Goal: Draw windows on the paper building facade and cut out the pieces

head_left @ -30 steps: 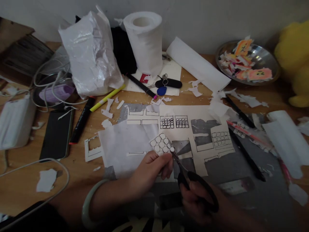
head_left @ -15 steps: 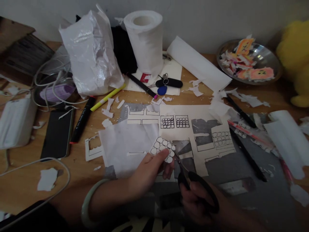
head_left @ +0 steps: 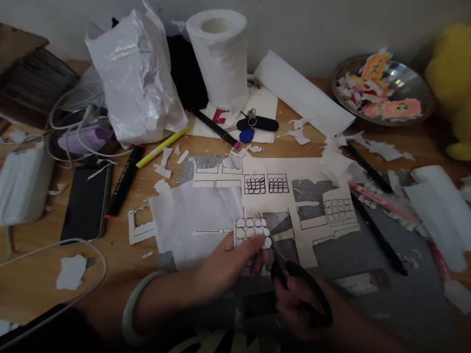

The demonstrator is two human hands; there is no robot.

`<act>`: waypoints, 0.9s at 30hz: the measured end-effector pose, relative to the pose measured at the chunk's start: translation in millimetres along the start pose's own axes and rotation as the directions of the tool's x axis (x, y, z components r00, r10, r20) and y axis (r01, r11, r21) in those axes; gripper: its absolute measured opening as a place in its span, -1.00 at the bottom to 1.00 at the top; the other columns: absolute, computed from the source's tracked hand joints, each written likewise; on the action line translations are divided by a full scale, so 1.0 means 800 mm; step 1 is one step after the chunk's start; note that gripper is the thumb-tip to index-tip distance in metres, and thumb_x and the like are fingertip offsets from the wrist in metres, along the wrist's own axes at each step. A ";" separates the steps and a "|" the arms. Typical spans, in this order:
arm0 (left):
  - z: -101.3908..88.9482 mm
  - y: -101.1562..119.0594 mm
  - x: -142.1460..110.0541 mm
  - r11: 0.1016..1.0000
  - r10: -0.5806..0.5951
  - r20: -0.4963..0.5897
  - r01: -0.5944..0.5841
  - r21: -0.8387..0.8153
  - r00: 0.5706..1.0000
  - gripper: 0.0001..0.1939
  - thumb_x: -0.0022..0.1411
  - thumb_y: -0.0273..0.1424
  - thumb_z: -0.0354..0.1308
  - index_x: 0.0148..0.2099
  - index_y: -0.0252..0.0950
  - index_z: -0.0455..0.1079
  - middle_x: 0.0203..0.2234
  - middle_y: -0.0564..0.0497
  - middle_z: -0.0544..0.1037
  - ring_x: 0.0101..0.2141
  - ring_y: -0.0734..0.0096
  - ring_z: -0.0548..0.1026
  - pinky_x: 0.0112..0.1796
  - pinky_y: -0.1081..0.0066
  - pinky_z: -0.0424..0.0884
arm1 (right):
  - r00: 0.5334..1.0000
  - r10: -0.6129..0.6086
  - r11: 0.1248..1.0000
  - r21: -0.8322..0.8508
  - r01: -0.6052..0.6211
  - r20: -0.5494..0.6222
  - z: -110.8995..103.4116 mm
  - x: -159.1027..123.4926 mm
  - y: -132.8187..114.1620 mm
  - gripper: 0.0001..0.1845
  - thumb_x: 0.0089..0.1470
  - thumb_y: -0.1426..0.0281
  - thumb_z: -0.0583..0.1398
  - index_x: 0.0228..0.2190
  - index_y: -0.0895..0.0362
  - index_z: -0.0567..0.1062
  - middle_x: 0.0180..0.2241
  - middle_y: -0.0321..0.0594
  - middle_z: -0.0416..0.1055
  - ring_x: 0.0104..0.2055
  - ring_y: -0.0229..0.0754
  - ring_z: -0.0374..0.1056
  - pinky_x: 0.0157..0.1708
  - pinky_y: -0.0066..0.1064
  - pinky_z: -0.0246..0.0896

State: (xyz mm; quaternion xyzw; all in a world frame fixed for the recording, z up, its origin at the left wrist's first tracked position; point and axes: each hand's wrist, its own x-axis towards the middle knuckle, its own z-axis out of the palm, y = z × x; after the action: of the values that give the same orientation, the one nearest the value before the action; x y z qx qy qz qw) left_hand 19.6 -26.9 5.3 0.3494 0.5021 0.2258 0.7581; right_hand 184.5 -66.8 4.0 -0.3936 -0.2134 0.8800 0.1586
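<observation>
Between thumb and fingers, my left hand (head_left: 239, 257) pinches a small piece of paper (head_left: 250, 223) drawn with rows of circles. My right hand (head_left: 300, 299) is closed round the black handles of a pair of scissors (head_left: 281, 262). The blades run along the right edge of the circle paper, close to my left fingertips. Whether the blades touch the paper is hard to tell. Beneath both hands lies a cut-up sheet (head_left: 272, 201) with outlined boxes, some filled with circles. A plain white sheet (head_left: 180, 215) lies to its left.
A metal bowl (head_left: 415, 81) of paper scraps stands at the back right. Behind the sheets are a white roll (head_left: 221, 63), a plastic bag (head_left: 138, 78) and keys (head_left: 251, 120). A phone (head_left: 86, 203), a black marker (head_left: 125, 181) and a cable (head_left: 101, 252) lie left.
The circle paper has turned from a slant to nearly level and shifted slightly right in my left hand. My right hand with the scissors has hardly moved.
</observation>
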 end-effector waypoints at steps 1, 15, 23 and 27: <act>0.000 0.001 0.000 1.000 0.008 0.004 -0.008 0.001 1.000 -0.60 0.16 -0.18 -0.08 -0.59 -0.30 0.29 -0.75 0.08 0.28 -0.62 0.50 0.28 -0.51 0.45 0.19 | 1.000 0.003 1.000 -0.016 -0.003 -0.003 0.000 0.000 0.000 -0.47 -0.14 -0.06 0.14 -0.69 0.12 0.13 -0.80 -0.50 -0.01 -0.77 -0.50 -0.16 -0.80 -0.56 -0.33; -0.007 0.005 -0.001 0.988 -0.106 0.089 0.115 -0.103 0.990 -0.64 0.02 -0.17 0.01 -0.62 -0.34 0.31 -0.72 0.04 0.33 -0.63 0.54 0.27 -0.53 0.50 0.20 | 0.984 -0.008 0.954 0.297 -0.046 0.181 -0.006 0.000 -0.001 -0.49 -0.06 -0.02 0.13 -0.63 0.13 0.13 -0.79 -0.55 -0.09 -0.78 -0.52 -0.27 -0.81 -0.61 -0.40; -0.005 0.002 0.000 0.990 -0.084 0.074 0.092 -0.111 0.994 -0.65 0.05 -0.18 0.00 -0.61 -0.33 0.30 -0.70 0.06 0.33 -0.63 0.55 0.26 -0.54 0.50 0.18 | 0.990 -0.007 0.954 0.298 -0.035 0.140 -0.004 -0.001 -0.004 -0.50 -0.06 0.01 0.15 -0.65 0.14 0.13 -0.80 -0.56 -0.09 -0.79 -0.53 -0.26 -0.82 -0.62 -0.39; -0.001 0.001 0.001 0.978 -0.065 0.003 0.064 -0.200 0.998 -0.62 0.07 -0.16 0.00 -0.64 -0.32 0.26 -0.74 0.08 0.28 -0.62 0.50 0.26 -0.49 0.45 0.19 | 0.992 -0.009 0.959 0.282 -0.027 0.123 -0.003 -0.001 -0.008 -0.49 -0.08 0.00 0.16 -0.66 0.13 0.12 -0.80 -0.56 -0.08 -0.79 -0.53 -0.26 -0.82 -0.62 -0.39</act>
State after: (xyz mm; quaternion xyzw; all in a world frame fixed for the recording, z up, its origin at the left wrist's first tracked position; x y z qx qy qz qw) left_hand 19.0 -25.5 5.1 0.2546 0.4893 0.2509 0.7955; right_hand 187.5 -61.3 5.8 -0.3130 -0.0930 0.9247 0.1958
